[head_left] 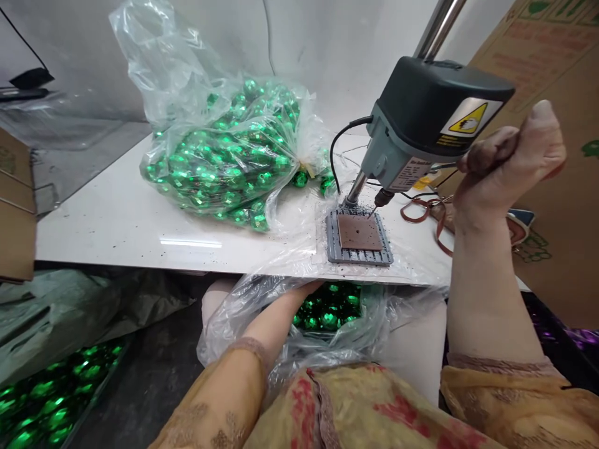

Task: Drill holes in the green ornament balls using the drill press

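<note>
My right hand (519,153) is raised at the right side of a small bench drill press (440,112), its fingers curled against the dark motor housing. What they close on, if anything, is hidden behind the hand. Below the housing, the thin drill bit (373,211) points down at a brown square pad (359,232) with a dark hole in it. The pad lies on a grey slotted base (333,249) strewn with dark shavings. My left hand (312,289) reaches into an open clear bag (229,324) of shiny green faceted balls (330,305) on my lap. The table edge hides its fingers.
A large tied plastic bag (219,156) of green balls sits on the white table (116,231). Loose green balls (300,179) lie beside it. Brown-handled scissors (416,211) lie right of the drill. Cardboard boxes (556,206) stand at both sides. More green balls (56,399) are at lower left.
</note>
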The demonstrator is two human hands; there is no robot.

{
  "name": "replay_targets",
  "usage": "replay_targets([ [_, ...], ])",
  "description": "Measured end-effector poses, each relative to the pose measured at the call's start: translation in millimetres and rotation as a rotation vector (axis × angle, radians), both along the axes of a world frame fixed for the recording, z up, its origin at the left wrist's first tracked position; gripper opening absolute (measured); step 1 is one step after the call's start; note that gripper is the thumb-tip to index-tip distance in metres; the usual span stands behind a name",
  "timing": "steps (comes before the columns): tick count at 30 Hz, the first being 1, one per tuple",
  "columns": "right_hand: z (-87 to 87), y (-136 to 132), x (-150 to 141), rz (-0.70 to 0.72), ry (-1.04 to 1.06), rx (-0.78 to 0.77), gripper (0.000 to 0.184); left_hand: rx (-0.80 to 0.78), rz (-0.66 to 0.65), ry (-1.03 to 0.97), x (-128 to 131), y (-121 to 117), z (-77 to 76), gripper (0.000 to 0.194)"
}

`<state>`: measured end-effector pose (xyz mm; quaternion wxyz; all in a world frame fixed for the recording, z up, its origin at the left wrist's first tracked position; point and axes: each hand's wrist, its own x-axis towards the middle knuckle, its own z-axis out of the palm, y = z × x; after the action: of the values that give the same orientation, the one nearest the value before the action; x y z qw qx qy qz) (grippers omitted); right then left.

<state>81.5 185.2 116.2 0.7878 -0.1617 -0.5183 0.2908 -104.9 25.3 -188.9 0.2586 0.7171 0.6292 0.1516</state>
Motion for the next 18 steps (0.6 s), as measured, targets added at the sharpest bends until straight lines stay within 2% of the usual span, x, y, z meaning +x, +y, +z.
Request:
replay_targets([
  [2, -1.9, 5, 1, 0.016, 0.011, 0.059, 0.051, 0.047, 0.074, 0.018, -3, 4, 7.7, 0.044],
  [5, -4.3, 12, 1, 0.067, 0.031, 0.127, 0.055, 0.098, 0.109, 0.044, 3, 15, 13.3, 0.045],
  [8, -3.7, 12, -2, 0.117, 0.058, 0.152, 0.062, 0.119, 0.087, 0.067, 18, 16, 10.5, 0.042],
  [11, -1.2, 8, -5, 0.088, 0.064, 0.143, 0.065, 0.109, -0.004, 0.088, 34, -3, 2.3, 0.035],
  [13, 0.0, 5, -7, 0.089, 0.067, 0.158, 0.064, 0.107, -0.193, 0.092, 40, -21, -3.5, 0.028],
  [16, 0.3, 3, -8, 0.123, 0.072, 0.192, 0.058, 0.120, -0.621, 0.115, 45, -31, -8.1, 0.034],
  [17, 0.1, 2, -9, 0.132, 0.072, 0.198, 0.056, 0.097, -0.708, 0.122, 46, -27, -7.6, 0.037],
  [18, 0.1, 1, -9, 0.140, 0.065, 0.197, 0.055, 0.051, -0.717, 0.114, 49, -19, -5.7, 0.038],
])
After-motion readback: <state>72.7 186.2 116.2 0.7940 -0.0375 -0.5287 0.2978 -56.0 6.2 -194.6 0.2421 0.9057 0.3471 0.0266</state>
